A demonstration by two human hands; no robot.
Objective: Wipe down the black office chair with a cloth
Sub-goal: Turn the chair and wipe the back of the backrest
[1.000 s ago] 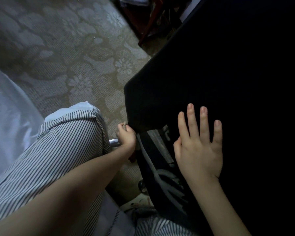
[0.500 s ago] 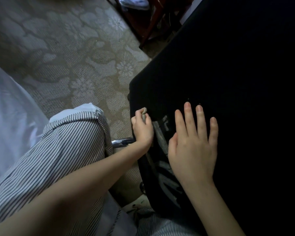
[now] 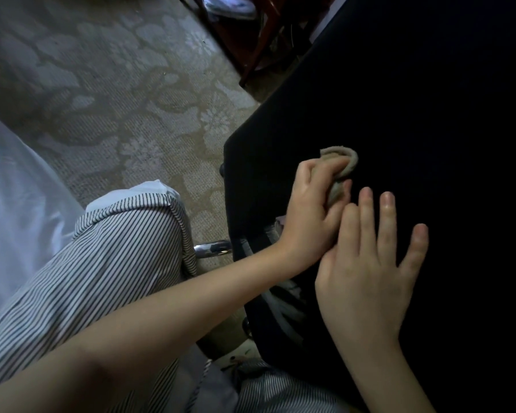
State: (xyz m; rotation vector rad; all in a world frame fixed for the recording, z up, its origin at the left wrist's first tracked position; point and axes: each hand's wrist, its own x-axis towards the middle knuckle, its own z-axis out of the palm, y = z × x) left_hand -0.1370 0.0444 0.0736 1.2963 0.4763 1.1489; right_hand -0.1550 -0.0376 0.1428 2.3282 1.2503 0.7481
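Note:
The black office chair (image 3: 414, 120) fills the right half of the view, its dark padded surface facing me. My left hand (image 3: 310, 216) grips a bunched beige cloth (image 3: 341, 168) and holds it against the chair near its left edge. My right hand (image 3: 370, 263) lies flat on the chair just right of the left hand, fingers straight and spread. Grey plastic parts of the chair frame (image 3: 283, 296) show below the left wrist.
A patterned beige carpet (image 3: 116, 93) covers the floor at the left. My knee in striped trousers (image 3: 116, 251) is at lower left, a chrome tube (image 3: 212, 248) beside it. Dark red wooden furniture legs (image 3: 251, 40) stand at the top. White fabric (image 3: 12, 189) lies at far left.
My left hand has risen from the chair's lower left edge onto its surface, moving right with the cloth. The right hand has stayed flat on the chair.

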